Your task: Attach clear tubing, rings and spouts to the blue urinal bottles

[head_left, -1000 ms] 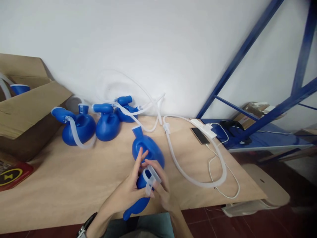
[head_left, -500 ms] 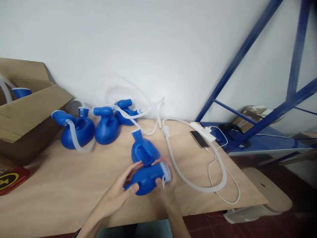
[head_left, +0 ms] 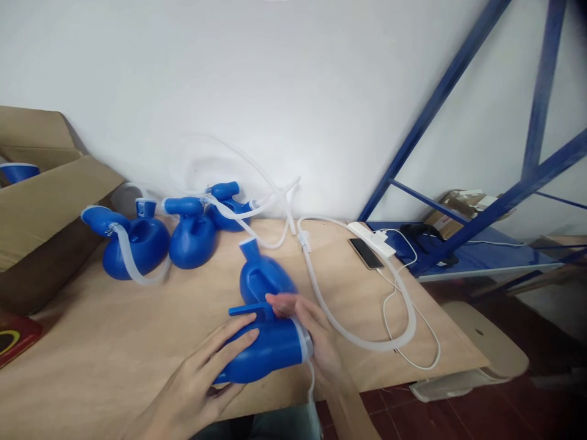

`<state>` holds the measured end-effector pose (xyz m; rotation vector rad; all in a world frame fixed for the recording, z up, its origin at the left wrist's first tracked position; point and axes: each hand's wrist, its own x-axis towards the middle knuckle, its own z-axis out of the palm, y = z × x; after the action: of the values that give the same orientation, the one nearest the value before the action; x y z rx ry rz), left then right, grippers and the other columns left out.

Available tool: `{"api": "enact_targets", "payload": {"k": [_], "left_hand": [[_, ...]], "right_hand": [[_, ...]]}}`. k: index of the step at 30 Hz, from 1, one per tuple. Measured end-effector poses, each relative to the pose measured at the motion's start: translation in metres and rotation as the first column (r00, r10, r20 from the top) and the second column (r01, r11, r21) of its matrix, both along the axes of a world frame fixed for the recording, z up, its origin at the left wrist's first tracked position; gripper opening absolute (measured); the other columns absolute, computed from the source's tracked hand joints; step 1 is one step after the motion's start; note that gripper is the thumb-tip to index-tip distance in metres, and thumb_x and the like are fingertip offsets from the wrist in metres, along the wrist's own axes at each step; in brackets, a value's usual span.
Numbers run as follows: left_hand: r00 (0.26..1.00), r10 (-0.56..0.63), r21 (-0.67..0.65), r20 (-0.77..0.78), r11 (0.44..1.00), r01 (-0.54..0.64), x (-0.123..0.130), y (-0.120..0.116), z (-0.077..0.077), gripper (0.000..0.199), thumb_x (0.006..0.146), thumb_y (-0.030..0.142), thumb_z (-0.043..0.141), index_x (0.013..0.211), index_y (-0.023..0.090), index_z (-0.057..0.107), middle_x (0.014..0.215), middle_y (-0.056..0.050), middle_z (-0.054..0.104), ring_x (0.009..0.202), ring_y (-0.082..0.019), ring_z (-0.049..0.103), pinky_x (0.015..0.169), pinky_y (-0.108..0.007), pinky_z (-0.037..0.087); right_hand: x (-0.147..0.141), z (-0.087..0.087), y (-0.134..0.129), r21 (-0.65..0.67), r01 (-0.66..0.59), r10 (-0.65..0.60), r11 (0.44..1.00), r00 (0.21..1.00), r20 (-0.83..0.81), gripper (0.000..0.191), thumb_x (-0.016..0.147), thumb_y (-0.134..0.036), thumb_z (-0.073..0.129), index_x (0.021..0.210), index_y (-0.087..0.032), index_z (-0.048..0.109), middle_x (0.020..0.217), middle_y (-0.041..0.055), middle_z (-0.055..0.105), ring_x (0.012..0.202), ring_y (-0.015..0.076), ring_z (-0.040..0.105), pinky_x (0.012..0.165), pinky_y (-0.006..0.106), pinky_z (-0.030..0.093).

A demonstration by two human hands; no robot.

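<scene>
- The blue container (head_left: 270, 351), in front of the blue jug (head_left: 266, 278), is gripped by the left hand (head_left: 208, 370).
- Its long axis is laid crosswise, white rim (head_left: 303, 337) clasped by the right hand (head_left: 321, 339).

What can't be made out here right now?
All in the head view:
White cap: outer face turned away, toward the right hand.
Held blue container: partly covered by the left hand.
Cardboard box: lower inside hidden by its flap.
Red item: cut off by the left edge.

A workshop-like room: a wooden table (head_left: 92, 348) bears several matching bottles (head_left: 193, 241) and an open carton (head_left: 50, 195); a metal rack (head_left: 433, 110) stands alongside.
</scene>
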<state>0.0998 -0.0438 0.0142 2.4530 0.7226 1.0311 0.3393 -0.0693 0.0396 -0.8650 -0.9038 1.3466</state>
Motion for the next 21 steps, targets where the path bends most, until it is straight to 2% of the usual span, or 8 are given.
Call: {"api": "enact_targets", "payload": {"k": [2, 5, 8, 11, 13, 16, 18, 21], "left_hand": [[0.998, -0.041, 0.15, -0.051, 0.987, 0.049, 0.0, 0.002, 0.003, 0.072, 0.094, 0.007, 0.06, 0.158, 0.037, 0.046, 0.154, -0.008, 0.059, 0.141, -0.03, 0.057, 0.11, -0.042, 0.056], [0.993, -0.068, 0.28, -0.093, 0.956, 0.091, 0.004, 0.004, 0.011, 0.071, 0.093, 0.002, 0.059, 0.153, 0.039, 0.052, 0.147, -0.007, 0.066, 0.137, -0.031, 0.061, 0.1, -0.038, 0.062], [0.994, -0.075, 0.296, -0.079, 0.95, 0.095, 0.012, 0.003, 0.027, 0.063, 0.092, 0.013, 0.067, 0.149, 0.037, 0.057, 0.133, -0.008, 0.075, 0.117, -0.032, 0.075, 0.079, -0.033, 0.068], [0.97, -0.188, 0.282, -0.155, 0.933, 0.225, 0.014, 0.004, 0.047, 0.062, 0.09, 0.018, 0.071, 0.148, 0.035, 0.058, 0.129, -0.009, 0.077, 0.112, -0.034, 0.076, 0.078, -0.038, 0.069], [0.945, -0.242, 0.234, -0.221, 0.927, 0.293, 0.008, 0.007, 0.058, 0.059, 0.09, 0.015, 0.069, 0.144, 0.039, 0.062, 0.135, -0.006, 0.073, 0.119, -0.035, 0.073, 0.087, -0.042, 0.067], [0.915, -0.245, 0.188, -0.321, 0.93, 0.315, -0.001, 0.015, 0.065, 0.062, 0.091, 0.01, 0.066, 0.143, 0.044, 0.062, 0.143, -0.003, 0.068, 0.124, -0.035, 0.07, 0.096, -0.047, 0.064], [0.898, -0.238, 0.224, -0.371, 0.915, 0.335, -0.003, 0.018, 0.065, 0.066, 0.091, 0.01, 0.064, 0.147, 0.045, 0.058, 0.144, -0.003, 0.067, 0.123, -0.035, 0.07, 0.098, -0.049, 0.062], [0.891, -0.217, 0.351, -0.399, 0.861, 0.367, 0.002, 0.015, 0.061, 0.066, 0.091, 0.012, 0.062, 0.15, 0.041, 0.057, 0.135, -0.006, 0.073, 0.115, -0.035, 0.075, 0.092, -0.047, 0.065]], "right_hand": [[0.0, 0.005, 0.0, 0.001, 0.0, 0.0, 1.0, 1.0, -0.019, 0.044, 0.095, -0.042, 0.07, 0.138, -0.033, 0.066, 0.148, 0.0046, 0.064, 0.144, 0.0272, 0.054, 0.127, 0.052, 0.031], [0.004, 0.005, 0.002, 0.024, -0.101, 0.103, 0.995, 0.991, -0.09, 0.057, 0.096, -0.054, 0.061, 0.15, -0.034, 0.056, 0.164, 0.003, 0.047, 0.158, 0.0247, 0.033, 0.131, 0.051, 0.023], [0.004, 0.005, 0.003, -0.035, -0.319, 0.301, 0.947, 0.921, -0.246, 0.066, 0.1, -0.072, 0.043, 0.148, -0.03, 0.059, 0.161, 0.0077, 0.051, 0.152, 0.0285, 0.043, 0.128, 0.055, 0.027], [0.0, 0.007, -0.003, -0.035, -0.432, 0.396, 0.901, 0.854, -0.337, 0.061, 0.102, -0.067, 0.044, 0.145, -0.028, 0.063, 0.153, 0.0099, 0.059, 0.143, 0.0305, 0.055, 0.126, 0.056, 0.031], [-0.002, 0.01, -0.008, 0.009, -0.344, 0.329, 0.939, 0.89, -0.315, 0.06, 0.103, -0.066, 0.043, 0.143, -0.027, 0.065, 0.147, 0.0103, 0.065, 0.14, 0.0317, 0.058, 0.124, 0.057, 0.034], [-0.003, 0.013, -0.014, 0.078, -0.103, 0.115, 0.992, 0.98, -0.165, 0.064, 0.102, -0.072, 0.038, 0.144, -0.03, 0.065, 0.144, 0.0086, 0.068, 0.14, 0.0336, 0.058, 0.122, 0.057, 0.038], [-0.004, 0.014, -0.017, 0.119, -0.003, 0.008, 0.993, 0.999, -0.044, 0.064, 0.103, -0.072, 0.036, 0.144, -0.034, 0.064, 0.145, 0.0061, 0.067, 0.141, 0.0326, 0.056, 0.124, 0.055, 0.037], [-0.007, 0.014, -0.023, 0.179, 0.042, -0.053, 0.983, 0.997, 0.058, 0.065, 0.104, -0.073, 0.03, 0.15, -0.037, 0.058, 0.152, 0.0037, 0.061, 0.146, 0.0304, 0.052, 0.127, 0.053, 0.032]]}}
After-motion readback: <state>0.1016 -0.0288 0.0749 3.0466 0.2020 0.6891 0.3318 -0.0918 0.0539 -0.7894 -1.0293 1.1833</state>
